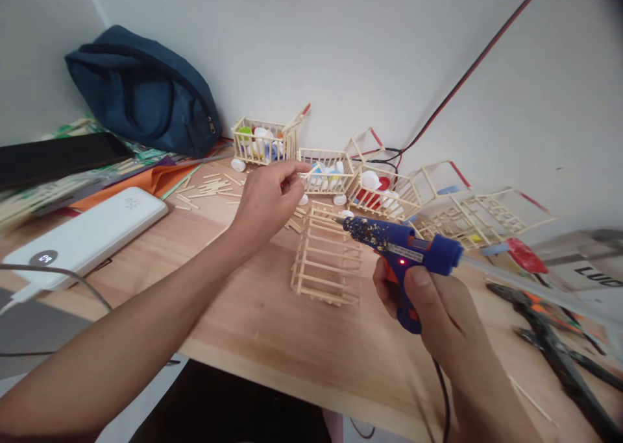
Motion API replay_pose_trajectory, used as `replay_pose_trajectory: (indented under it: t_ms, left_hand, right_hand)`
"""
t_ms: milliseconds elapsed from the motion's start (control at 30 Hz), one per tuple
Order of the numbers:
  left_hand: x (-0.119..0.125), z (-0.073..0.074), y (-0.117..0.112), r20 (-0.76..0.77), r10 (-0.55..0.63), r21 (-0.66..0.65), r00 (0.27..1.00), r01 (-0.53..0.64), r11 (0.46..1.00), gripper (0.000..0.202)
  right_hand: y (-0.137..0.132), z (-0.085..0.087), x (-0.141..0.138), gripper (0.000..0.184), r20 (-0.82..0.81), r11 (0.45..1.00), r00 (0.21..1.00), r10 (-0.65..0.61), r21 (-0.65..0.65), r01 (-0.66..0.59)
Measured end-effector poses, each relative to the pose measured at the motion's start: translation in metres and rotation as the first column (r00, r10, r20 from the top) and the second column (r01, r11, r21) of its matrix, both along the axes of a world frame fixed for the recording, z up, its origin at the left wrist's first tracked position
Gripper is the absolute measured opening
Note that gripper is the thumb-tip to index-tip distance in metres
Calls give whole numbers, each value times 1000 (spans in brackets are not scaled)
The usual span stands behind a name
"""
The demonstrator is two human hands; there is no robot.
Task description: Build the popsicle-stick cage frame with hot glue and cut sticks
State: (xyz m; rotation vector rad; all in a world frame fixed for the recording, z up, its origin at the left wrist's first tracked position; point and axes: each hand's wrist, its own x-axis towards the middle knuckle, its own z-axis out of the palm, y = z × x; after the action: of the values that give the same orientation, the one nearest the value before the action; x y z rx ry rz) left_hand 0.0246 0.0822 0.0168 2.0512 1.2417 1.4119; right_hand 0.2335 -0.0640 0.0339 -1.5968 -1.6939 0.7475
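My right hand [438, 307] is wrapped round the handle of a blue glue gun [403, 242], its red light lit and a clear glue stick out of its back. The nozzle points left, over the top end of a wooden stick frame [326, 255] that lies on the table. My left hand [275, 190] is closed in a pinch beyond the frame's upper left, on what looks like a short wooden stick [314, 170]. Just behind it stand small stick carts, one [265, 141] with white wheels and colourful bits inside, another [325, 170] alongside.
Loose short sticks [211, 187] lie left of the carts. A white power bank [92, 235], a dark phone [63, 157] and a blue bag [146, 93] fill the left side. Black-handled pliers [549, 339] lie at right. More carts [384, 193] line the wall.
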Motion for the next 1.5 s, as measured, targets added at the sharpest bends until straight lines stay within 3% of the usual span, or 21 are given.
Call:
replay_pose_trajectory:
  t_ms: [267, 1500]
  left_hand:
    - [0, 0, 0, -2, 5, 1, 1000, -5, 1000, 27]
    - [-1, 1, 1, 3, 18, -14, 1000, -18, 1000, 26]
  right_hand:
    - [7, -7, -4, 54, -16, 999, 1000, -6, -34, 5]
    - [10, -3, -15, 52, -56, 998, 996, -64, -24, 63]
